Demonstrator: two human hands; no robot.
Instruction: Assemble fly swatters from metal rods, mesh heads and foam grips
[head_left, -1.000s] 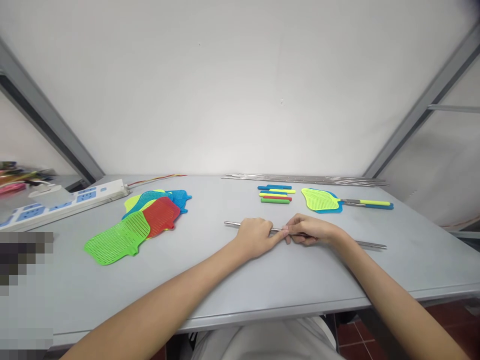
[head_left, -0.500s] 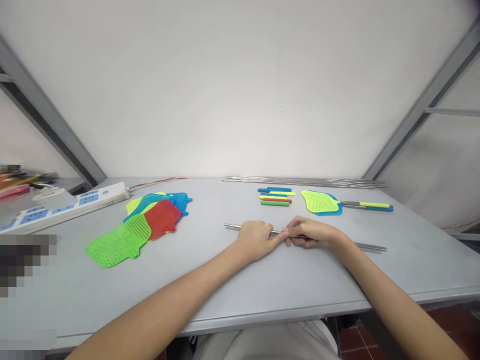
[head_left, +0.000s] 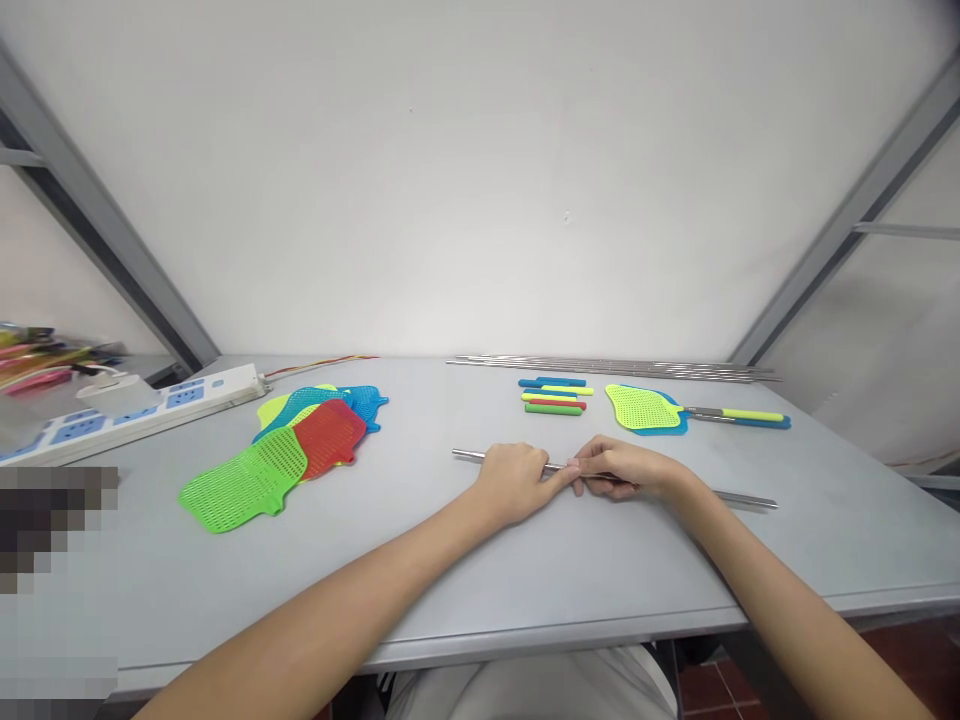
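Observation:
Just above the grey table, my left hand [head_left: 517, 482] is closed over a thin metal rod [head_left: 468, 455], whose end sticks out to the left. My right hand [head_left: 616, 467] pinches the same rod, its fingertips meeting my left thumb. Past my right wrist, metal [head_left: 746, 499] shows again on the right; whether it is the same rod I cannot tell. Beyond my hands lie several coloured handle grips [head_left: 553, 409]. To their right are two fly swatters, a yellow one [head_left: 646, 409] on top of a blue one [head_left: 667, 430].
Loose swatter heads, a green one [head_left: 244, 482] and a red one [head_left: 330, 438] among them, overlap on the left. A white power strip [head_left: 210, 390] lies at the left edge. Several long metal rods [head_left: 615, 367] run along the back wall. The table's front edge [head_left: 450, 650] is close to me.
Both hands keep their hold on the rod in nearly the same pose. The whole view has shifted slightly; nothing on the table has visibly moved.

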